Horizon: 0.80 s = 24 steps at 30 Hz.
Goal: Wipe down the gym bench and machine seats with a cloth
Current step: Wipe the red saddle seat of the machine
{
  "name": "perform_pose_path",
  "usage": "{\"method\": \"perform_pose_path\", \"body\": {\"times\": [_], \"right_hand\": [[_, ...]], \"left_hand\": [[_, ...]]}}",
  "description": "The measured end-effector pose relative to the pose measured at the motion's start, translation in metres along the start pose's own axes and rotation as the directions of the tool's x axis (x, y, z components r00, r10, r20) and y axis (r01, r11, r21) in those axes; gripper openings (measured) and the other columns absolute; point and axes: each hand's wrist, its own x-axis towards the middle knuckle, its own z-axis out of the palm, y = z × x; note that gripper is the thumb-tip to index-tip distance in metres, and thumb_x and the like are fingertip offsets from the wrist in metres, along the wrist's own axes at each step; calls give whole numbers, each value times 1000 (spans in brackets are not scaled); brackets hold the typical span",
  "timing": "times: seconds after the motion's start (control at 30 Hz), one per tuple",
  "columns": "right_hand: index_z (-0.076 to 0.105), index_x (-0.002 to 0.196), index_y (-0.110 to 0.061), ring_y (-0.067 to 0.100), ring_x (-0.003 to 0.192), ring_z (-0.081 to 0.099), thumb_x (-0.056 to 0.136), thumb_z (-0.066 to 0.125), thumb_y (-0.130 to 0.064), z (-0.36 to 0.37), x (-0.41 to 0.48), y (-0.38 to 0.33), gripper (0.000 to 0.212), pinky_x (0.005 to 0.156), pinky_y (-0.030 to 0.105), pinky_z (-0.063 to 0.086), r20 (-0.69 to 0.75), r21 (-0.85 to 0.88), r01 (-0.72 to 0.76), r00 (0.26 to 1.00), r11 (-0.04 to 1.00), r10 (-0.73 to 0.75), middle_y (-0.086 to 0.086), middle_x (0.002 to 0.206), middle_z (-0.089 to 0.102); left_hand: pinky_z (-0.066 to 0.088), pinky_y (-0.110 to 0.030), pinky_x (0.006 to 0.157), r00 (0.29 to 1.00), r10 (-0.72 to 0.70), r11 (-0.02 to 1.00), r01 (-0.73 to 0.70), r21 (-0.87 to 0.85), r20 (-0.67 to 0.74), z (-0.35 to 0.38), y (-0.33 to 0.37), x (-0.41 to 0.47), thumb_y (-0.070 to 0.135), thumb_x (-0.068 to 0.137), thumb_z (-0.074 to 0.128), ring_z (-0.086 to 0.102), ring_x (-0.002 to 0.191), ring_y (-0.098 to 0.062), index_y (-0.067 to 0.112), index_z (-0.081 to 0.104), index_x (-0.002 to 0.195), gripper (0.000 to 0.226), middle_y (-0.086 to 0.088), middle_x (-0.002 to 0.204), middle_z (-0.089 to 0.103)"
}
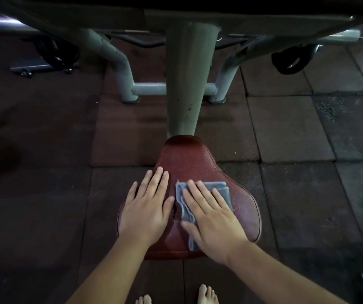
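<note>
Seat [187,159] over dark floor tiles [285,128]

Seat [189,161] at lower centre, above floor tiles [285,128]. Left hand [145,207] flat on seat's left half. Right hand [211,218] flat on cloth [225,188], seat's right half. Post [187,84] behind seat, upper centre. Bare feet [206,295] at bottom edge.
</note>
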Motion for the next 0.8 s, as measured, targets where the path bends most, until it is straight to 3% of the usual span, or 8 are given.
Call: {"method": "perform_pose_path", "body": {"times": [0.1,0.27,0.33,0.4,0.57,0.67,0.8], "right_hand": [[6,166,-23,15,158,-12,106,21,-59,-7,29,22,71,130,44,5,-1,-4,-22,1000,1000,22,-4,173,-5],[9,165,-18,23,160,-3,106,31,-54,-30,142,35,73,130,44,6,-78,100,-287,952,953,295,6,174,3],[5,166,-18,23,160,-6,106,27,-55,-22,128,20,73,130,45,5,-81,65,-276,956,959,281,6,174,-1],[2,166,-18,20,159,-11,106,21,-55,-11,79,1,73,130,45,2,-74,26,-175,981,984,177,3,173,-6],[11,165,-22,13,159,-8,106,26,-60,10,-18,2,73,126,43,7,3,-20,-23,1000,1000,23,-3,173,-1],[7,166,-23,13,158,-12,105,25,-62,-3,26,24,74,130,43,5,-19,-8,-48,999,999,48,-4,173,-5],[4,166,-20,16,159,-9,105,28,-60,-21,100,41,76,130,43,5,-44,63,-219,974,974,222,0,174,-5]], "left_hand": [[17,-46,129,1000,-1,1000,1,5,-6,0,1,0,55,109,12,1,161,-14,26,9,167,65,9,174,2],[18,-47,129,1000,-6,1000,6,21,-17,1,1,-1,54,109,11,5,161,-15,25,12,167,65,7,174,7],[17,-46,129,1000,-4,1000,4,20,-12,1,0,0,54,109,10,3,161,-14,25,11,167,65,7,174,5],[16,-45,129,1000,-1,1000,1,9,-5,1,-1,-1,53,108,10,-1,161,-13,26,7,167,65,8,174,1],[15,-45,129,1000,-7,1000,7,1,2,-1,0,0,55,108,11,-2,160,-13,28,6,167,65,10,174,-2],[15,-45,129,1000,-11,1000,11,-2,-9,0,0,0,56,108,11,-1,161,-13,28,7,167,65,10,174,0],[19,-47,128,999,-6,1000,6,-4,-34,1,0,-1,54,109,14,5,161,-14,26,13,167,64,8,174,7]]}}
